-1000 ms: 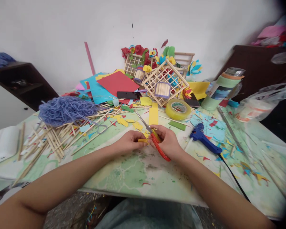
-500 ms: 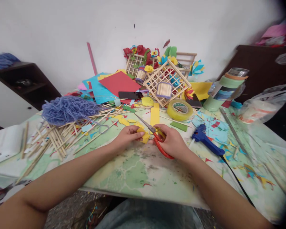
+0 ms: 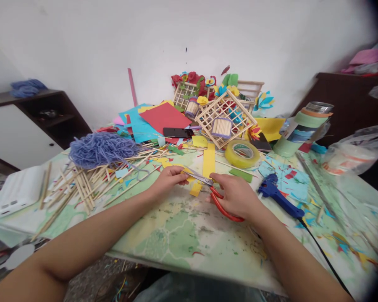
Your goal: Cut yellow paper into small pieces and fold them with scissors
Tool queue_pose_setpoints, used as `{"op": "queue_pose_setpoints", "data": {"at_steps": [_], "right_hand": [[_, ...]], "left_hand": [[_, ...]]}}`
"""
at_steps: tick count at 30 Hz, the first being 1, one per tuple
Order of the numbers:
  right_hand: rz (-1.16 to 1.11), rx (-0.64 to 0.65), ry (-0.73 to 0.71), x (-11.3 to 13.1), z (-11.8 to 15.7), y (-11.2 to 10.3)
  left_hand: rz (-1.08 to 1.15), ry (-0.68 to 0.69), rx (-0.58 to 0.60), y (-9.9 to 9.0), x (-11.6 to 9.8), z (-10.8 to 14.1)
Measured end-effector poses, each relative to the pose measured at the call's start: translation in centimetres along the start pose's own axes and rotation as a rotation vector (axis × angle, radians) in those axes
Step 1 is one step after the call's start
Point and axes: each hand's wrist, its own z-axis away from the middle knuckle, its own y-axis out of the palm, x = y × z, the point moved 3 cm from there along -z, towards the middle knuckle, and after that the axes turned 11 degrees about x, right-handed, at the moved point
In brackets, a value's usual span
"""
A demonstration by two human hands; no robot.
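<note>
My right hand (image 3: 234, 192) is closed around the red handles of a pair of scissors (image 3: 219, 200), their blades pointing left. My left hand (image 3: 170, 180) pinches a small piece of yellow paper (image 3: 195, 189), and the blades lie across it. How far the blades are parted is hard to make out. Just beyond the scissors a yellow paper strip (image 3: 208, 159) lies on the table. Cut yellow pieces (image 3: 164, 161) are scattered past my left fingers.
Blue yarn (image 3: 103, 149) and wooden sticks (image 3: 82, 188) lie left. A tape roll (image 3: 228, 156), a blue glue gun (image 3: 280, 196) and a green bottle (image 3: 294, 134) are right. Stick lattices (image 3: 204, 115) with paper flowers stand at the back, beside red paper (image 3: 165, 116).
The scissors have swung flatter, their blades now over the yellow paper at my left fingertips. My right hand has turned with them. The whole view has shifted slightly.
</note>
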Motion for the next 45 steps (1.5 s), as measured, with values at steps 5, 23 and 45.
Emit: {"op": "queue_pose_setpoints", "data": {"at_steps": [5, 23, 45], "right_hand": [[-0.004, 0.006, 0.006, -0.1, -0.1, 0.2], [-0.073, 0.044, 0.014, 0.2, -0.2, 0.2], [-0.048, 0.059, 0.023, 0.0, -0.2, 0.4]], "left_hand": [[-0.008, 0.01, 0.021, 0.0, 0.0, -0.1], [0.092, 0.02, 0.063, 0.5, -0.3, 0.0], [0.011, 0.039, -0.045, -0.6, -0.6, -0.3]]}}
